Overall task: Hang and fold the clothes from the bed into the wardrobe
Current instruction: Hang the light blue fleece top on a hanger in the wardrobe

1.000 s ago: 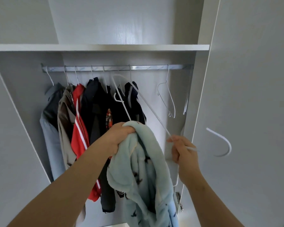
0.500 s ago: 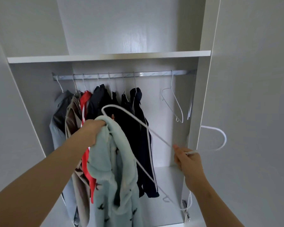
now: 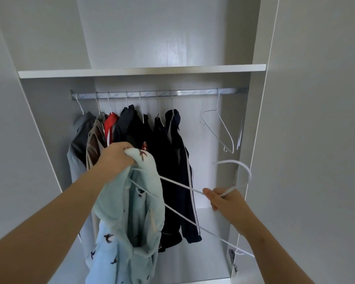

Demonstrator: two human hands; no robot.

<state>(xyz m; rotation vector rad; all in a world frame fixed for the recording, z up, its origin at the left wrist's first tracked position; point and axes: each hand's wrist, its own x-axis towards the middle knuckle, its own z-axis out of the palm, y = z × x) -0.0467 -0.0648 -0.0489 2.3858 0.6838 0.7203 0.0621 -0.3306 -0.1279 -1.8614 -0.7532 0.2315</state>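
Left hand (image 3: 116,158) grips the pale blue garment (image 3: 129,212) by its top, dead centre below the wardrobe rail (image 3: 193,92). Right hand (image 3: 226,201), at four o'clock, pinches the white hanger (image 3: 180,186) at its neck, one arm poked inside the garment.

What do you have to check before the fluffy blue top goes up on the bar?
1. Left hand grips the blue top: ok.
2. Right hand grips the hanger near its hook: ok.
3. One hanger end is tucked inside the top: ok.
4. Both hanger ends are inside the top: not ok; the other end sticks out low on the right.
5. Free room on the rail, right of the dark clothes: ok.
6. The top's front is fastened: cannot tell.
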